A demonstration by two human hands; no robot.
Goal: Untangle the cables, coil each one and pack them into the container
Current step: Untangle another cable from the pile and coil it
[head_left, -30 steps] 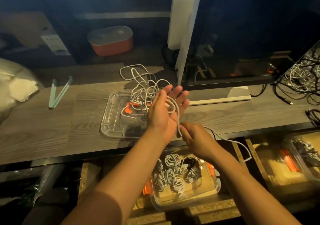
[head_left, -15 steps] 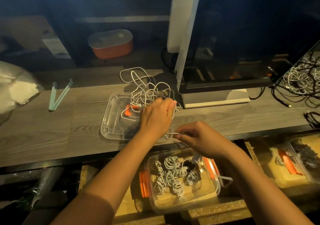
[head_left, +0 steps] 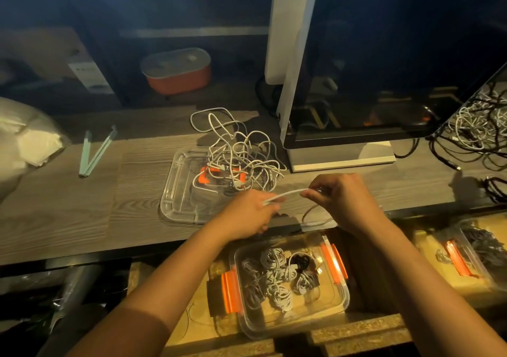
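My left hand (head_left: 251,214) and my right hand (head_left: 341,200) are both closed on one white cable (head_left: 285,194), a short stretch of it taut between them above the desk's front edge. More of that cable hangs in a loop under my right hand. A tangle of white cables (head_left: 236,153) lies behind my hands, partly on a clear plastic lid (head_left: 175,192) with orange clips. Below the desk edge sits a clear container (head_left: 340,304) with orange latches, holding several coiled cables.
A monitor (head_left: 397,63) stands at the back right on its white base. Another cable heap (head_left: 477,126) lies at the far right. An orange tub (head_left: 178,71), a green V-shaped item (head_left: 96,151) and a white bag (head_left: 24,140) sit left. A second container (head_left: 472,258) is lower right.
My left hand has dropped from the raised, cable-wrapped pose to the desk's front edge. My right hand moved right and up, drawing a stretch of cable straight between the two hands.
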